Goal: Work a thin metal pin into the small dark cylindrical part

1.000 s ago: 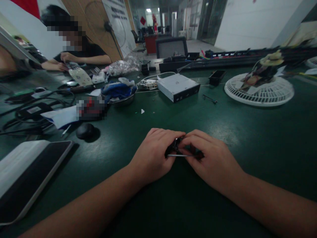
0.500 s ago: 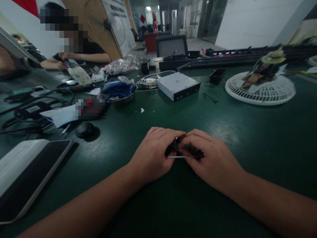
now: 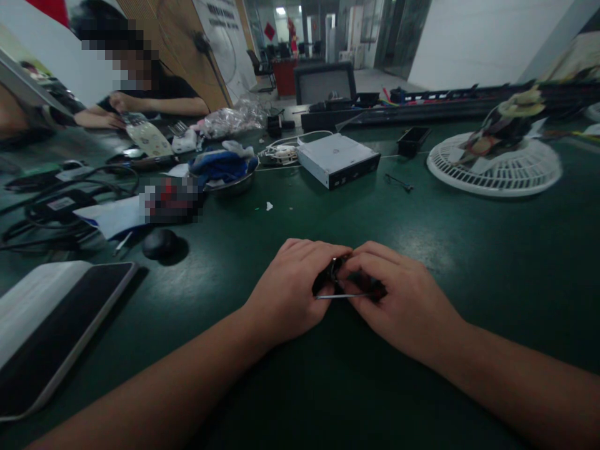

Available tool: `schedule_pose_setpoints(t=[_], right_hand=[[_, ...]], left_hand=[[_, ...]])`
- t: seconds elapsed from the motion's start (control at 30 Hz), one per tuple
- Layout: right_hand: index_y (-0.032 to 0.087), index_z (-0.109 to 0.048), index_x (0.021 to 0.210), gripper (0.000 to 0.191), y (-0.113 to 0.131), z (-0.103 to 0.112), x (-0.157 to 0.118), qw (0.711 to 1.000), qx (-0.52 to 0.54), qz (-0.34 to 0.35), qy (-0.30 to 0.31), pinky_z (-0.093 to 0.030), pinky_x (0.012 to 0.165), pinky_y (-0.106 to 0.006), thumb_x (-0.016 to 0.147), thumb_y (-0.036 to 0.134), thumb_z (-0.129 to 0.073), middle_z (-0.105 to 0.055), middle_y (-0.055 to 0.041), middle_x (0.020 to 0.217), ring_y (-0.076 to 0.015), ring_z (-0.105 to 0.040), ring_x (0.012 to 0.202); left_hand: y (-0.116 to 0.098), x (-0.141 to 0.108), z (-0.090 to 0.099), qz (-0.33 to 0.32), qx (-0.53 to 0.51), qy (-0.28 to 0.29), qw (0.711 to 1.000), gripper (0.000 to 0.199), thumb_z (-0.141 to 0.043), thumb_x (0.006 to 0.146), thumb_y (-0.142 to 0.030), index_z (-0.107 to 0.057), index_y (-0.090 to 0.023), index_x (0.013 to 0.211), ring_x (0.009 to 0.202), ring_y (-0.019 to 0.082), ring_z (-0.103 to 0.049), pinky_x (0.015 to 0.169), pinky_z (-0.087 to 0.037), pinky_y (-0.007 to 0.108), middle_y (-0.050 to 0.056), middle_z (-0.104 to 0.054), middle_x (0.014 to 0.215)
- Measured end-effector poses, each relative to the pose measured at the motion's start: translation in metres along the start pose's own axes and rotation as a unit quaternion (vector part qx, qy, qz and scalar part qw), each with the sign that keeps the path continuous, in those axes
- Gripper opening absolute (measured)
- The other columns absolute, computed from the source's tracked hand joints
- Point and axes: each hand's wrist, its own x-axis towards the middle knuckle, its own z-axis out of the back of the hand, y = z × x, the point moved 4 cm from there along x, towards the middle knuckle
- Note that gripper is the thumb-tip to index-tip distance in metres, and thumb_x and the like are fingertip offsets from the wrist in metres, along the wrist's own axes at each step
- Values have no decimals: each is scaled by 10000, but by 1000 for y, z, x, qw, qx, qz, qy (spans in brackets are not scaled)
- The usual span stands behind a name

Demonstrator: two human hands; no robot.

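My left hand [image 3: 293, 289] and my right hand [image 3: 398, 301] meet low over the dark green bench, fingers curled around a small black part [image 3: 335, 276]. A thin metal rod [image 3: 335, 296] runs under the part, pinched between both hands. My fingers hide most of the part, so its exact shape cannot be made out.
A silver drive unit [image 3: 338, 160] and a white fan guard [image 3: 494, 172] stand beyond my hands. To the left lie a dark mouse-shaped object [image 3: 160, 244], a tablet-like slab [image 3: 60, 331], and tangled cables [image 3: 60, 209]. A co-worker [image 3: 145, 94] handles items at the far left.
The background shifts slightly in view as my head moves. My hands stay together on the black part and rod, with no visible release.
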Motion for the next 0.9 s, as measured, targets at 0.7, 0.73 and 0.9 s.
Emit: schedule_pose_setpoints(t=[0.7, 0.73, 0.9], right_hand=[[217, -661, 956, 152, -1, -1, 0, 1000, 3, -10, 13, -454, 651, -272, 856, 104, -640, -638, 22, 938, -118, -585, 745], [215, -661, 954, 153, -1, -1, -1, 1000, 5, -10, 14, -454, 651, -269, 854, 101, -640, -637, 22, 936, -116, -582, 742], [206, -661, 942, 148, -1, -1, 0, 1000, 8, -5, 12, -456, 661, -265, 847, 93, -647, -637, 21, 922, -113, -586, 743]], left_hand=[[-1, 2, 2, 0, -12, 6, 1000, 404, -641, 768, -77, -617, -184, 1156, 1027, 234, -647, 907, -468, 412, 56, -725, 1117], [-1, 2, 2, 0, -12, 7, 1000, 406, -646, 766, -73, -616, -181, 1156, 1031, 232, -646, 909, -465, 411, 56, -724, 1122], [-1, 1, 1, -4, -8, 5, 1000, 418, -644, 762, -64, -610, -182, 1162, 1029, 231, -644, 900, -461, 405, 52, -723, 1126]])
